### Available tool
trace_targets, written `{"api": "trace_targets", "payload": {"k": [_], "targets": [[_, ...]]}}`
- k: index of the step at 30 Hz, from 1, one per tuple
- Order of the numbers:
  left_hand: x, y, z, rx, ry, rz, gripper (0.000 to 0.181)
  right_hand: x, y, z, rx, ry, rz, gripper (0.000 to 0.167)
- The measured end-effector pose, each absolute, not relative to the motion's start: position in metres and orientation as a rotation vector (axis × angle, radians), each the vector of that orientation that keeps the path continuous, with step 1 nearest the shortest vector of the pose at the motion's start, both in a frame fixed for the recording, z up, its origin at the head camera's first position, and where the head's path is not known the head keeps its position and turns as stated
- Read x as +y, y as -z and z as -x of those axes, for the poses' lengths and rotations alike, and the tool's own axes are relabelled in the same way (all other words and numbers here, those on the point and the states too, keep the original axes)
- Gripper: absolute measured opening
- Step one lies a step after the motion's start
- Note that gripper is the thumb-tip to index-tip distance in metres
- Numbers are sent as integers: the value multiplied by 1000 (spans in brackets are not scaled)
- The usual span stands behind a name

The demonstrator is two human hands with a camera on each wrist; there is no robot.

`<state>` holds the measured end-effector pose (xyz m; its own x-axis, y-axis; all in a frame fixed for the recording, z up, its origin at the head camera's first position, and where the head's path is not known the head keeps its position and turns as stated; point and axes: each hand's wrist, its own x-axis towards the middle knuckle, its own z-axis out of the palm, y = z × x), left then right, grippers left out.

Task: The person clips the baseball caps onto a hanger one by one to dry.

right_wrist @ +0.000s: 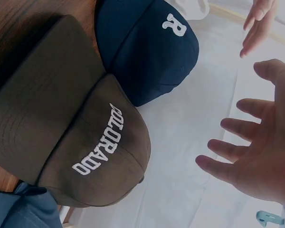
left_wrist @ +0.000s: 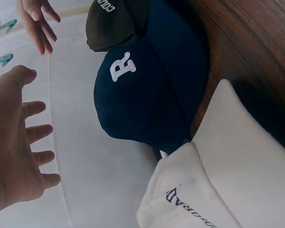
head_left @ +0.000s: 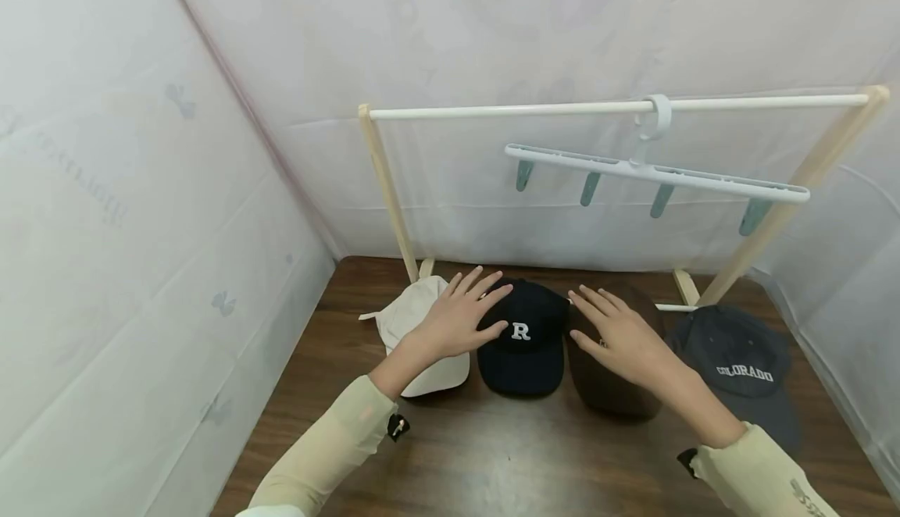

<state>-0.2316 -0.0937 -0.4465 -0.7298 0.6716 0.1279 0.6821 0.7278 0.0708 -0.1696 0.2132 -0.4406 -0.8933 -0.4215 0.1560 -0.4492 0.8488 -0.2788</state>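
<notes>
My left hand (head_left: 457,318) hovers with spread fingers above the gap between a white cap (head_left: 415,310) and a navy cap with a white R (head_left: 527,369). Over a brown cap (head_left: 612,388) my right hand (head_left: 622,337) is held likewise, fingers straight and apart. Both hands hold nothing; the wrist views show space between them and the caps. In the right wrist view, the brown cap (right_wrist: 118,156) bears white COLORADO lettering. At the right end of the row lies a dark grey cap (head_left: 738,345), also lettered COLORADO.
Behind the caps stands a rack with wooden legs (head_left: 388,189) and a white rail (head_left: 506,111). A pale hanger (head_left: 598,164) with several blue-green clips (head_left: 589,189) hangs from it. White sheeting (head_left: 281,72) surrounds the dark wooden table (head_left: 485,470).
</notes>
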Motion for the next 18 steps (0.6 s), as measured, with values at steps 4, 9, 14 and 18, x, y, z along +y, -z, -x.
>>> {"api": "trace_targets", "payload": {"k": [4,9,14,18], "targets": [[-95,449,234,-2846,200,1080,63,210,442,171,-2930,-521,-699,64],[-95,451,240,-2871,283,1031,62,205,447,178,-2908,-570,-705,62],[-94,453,241,-2896,403,988,61,201,452,184,-2907,-620,-689,59],[-92,455,243,-2910,509,948,59,196,453,188,-2917,-643,-663,58]]}}
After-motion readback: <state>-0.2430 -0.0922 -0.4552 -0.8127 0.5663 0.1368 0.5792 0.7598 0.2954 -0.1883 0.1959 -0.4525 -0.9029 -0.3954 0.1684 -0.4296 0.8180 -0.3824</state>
